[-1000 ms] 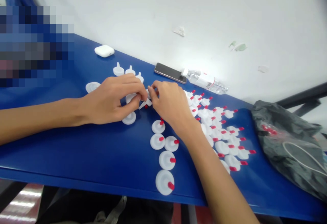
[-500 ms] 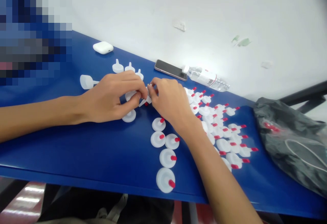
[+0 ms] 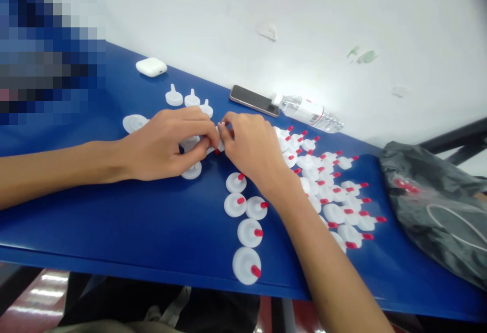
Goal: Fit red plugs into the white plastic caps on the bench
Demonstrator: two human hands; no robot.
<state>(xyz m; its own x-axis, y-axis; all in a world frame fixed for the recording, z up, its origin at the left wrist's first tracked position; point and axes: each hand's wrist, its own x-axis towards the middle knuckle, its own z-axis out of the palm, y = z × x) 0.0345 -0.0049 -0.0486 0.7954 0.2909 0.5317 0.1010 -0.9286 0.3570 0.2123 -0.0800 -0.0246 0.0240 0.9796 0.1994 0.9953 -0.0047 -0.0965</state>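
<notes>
My left hand is closed, thumb and index finger pinched together at the middle of the blue table. Facing it, my right hand is also closed, with a tiny white bit showing at its fingertips. What each pinch holds is mostly hidden. Just under the fingertips are white plastic nozzle caps, one with a red tip. A white cap lies below my left fingers, and another cap is beside that wrist. Several plain caps stand upright behind my left hand.
Red-tipped caps run in a line toward the front edge. Many more red-tipped caps cluster right of my right forearm. Along the wall lie a white earbud case, a phone and a clear bottle. A dark plastic bag sits at right.
The cap beside my left wrist has rolled, its spout no longer pointing right and its round face showing. Both hands stay nearly in place, and the view has shifted slightly.
</notes>
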